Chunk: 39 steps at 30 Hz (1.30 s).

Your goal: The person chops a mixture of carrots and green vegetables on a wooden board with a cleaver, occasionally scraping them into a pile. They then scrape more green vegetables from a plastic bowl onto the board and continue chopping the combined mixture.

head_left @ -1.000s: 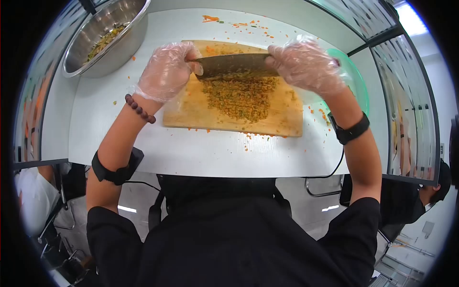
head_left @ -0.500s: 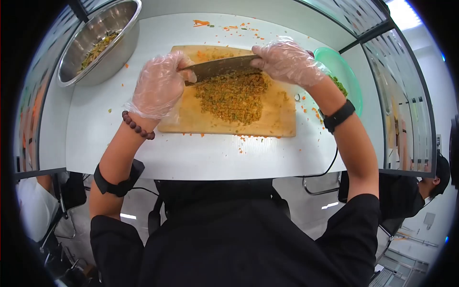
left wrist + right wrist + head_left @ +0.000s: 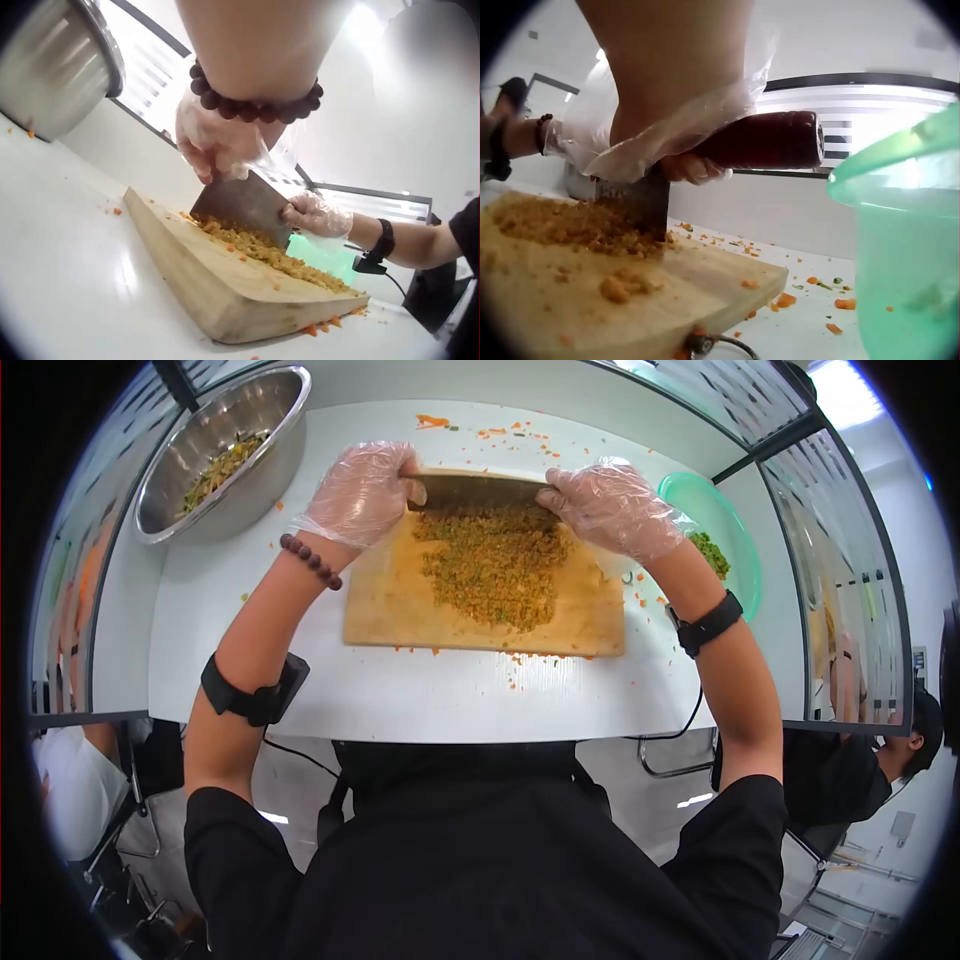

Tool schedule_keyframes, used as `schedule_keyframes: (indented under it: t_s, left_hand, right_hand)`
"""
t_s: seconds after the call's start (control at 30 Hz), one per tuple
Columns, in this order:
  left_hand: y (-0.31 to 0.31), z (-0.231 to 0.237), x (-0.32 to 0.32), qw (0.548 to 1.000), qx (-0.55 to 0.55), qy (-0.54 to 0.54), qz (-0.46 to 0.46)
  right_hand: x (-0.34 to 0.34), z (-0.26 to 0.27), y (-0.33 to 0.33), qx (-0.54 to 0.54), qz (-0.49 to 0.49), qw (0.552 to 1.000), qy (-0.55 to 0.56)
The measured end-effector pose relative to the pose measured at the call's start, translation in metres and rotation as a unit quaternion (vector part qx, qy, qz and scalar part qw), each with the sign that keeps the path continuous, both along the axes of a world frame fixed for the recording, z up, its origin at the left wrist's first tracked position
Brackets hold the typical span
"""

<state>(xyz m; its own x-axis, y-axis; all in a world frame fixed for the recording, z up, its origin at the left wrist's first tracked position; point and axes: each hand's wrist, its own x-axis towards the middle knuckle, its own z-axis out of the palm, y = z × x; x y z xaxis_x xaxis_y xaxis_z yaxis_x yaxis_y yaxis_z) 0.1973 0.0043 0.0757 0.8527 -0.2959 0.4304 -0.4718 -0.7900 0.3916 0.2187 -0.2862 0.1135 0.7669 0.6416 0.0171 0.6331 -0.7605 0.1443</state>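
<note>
A cleaver with a broad dark blade [image 3: 480, 492] stands across the far part of a wooden cutting board [image 3: 385, 610]. My left hand [image 3: 362, 498], in a clear plastic glove, pinches the blade's left end. At the other end my gloved right hand [image 3: 612, 510] grips the cleaver, and its dark red handle [image 3: 769, 141] sticks out past the hand in the right wrist view. Finely chopped orange and green vegetables [image 3: 495, 575] spread over the board on the near side of the blade. The blade's lower edge sits among the bits in the left wrist view.
A steel bowl [image 3: 262, 485] with cut vegetables stands at the far left. Right of the board is a green plastic bowl [image 3: 752, 575] holding chopped greens [image 3: 710, 553]. Carrot scraps [image 3: 432, 422] are scattered on the white table [image 3: 250, 650]. Partition panels [image 3: 845, 580] border the table.
Both hands have shifted the cleaver toward the board's far edge. Its blade slanted, left end nearer me, half a second ago and is now roughly level across. More chopped bits show in front of it.
</note>
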Motion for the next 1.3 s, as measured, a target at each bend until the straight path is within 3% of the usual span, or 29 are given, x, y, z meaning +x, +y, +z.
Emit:
schedule_keyframes:
  t_s: [0.13,0.23,0.27,0.5,0.6,0.7,0.93,1.13,1.3]
  left_hand:
    - [0.003,0.012,0.004,0.999,-0.037,0.025,-0.025]
    - [0.001,0.010,0.000,0.996,0.003,0.090,-0.013]
    - [0.004,0.006,0.000,0.999,0.014,0.045,-0.024]
    - [0.006,0.012,-0.012,0.994,-0.056,0.051,-0.078]
    - [0.008,0.018,0.013,0.991,0.007,-0.123,-0.061]
    - [0.003,0.028,0.036,0.998,-0.049,-0.015,-0.045]
    - [-0.001,0.000,0.045,1.000,-0.010,0.027,0.009]
    - [0.005,0.005,0.018,0.998,0.011,0.060,-0.019]
    - [0.004,0.024,0.001,0.991,-0.106,0.075,-0.033]
  right_hand:
    - [0.005,0.009,0.001,0.010,0.012,1.000,-0.003]
    - [0.002,-0.001,0.002,-0.017,-0.013,0.999,0.041]
    - [0.003,0.005,0.003,-0.023,-0.013,0.999,0.036]
    - [-0.014,0.011,0.000,-0.036,-0.002,0.999,0.008]
    - [-0.001,0.023,0.005,-0.011,-0.046,0.999,0.014]
    - [0.023,0.013,-0.003,0.029,0.004,0.998,-0.053]
    - [0.028,-0.008,0.000,0.031,0.003,0.998,-0.049]
    - [0.011,-0.003,-0.002,0.012,0.000,1.000,0.020]
    - [-0.006,0.026,0.002,0.021,-0.007,1.000,0.016]
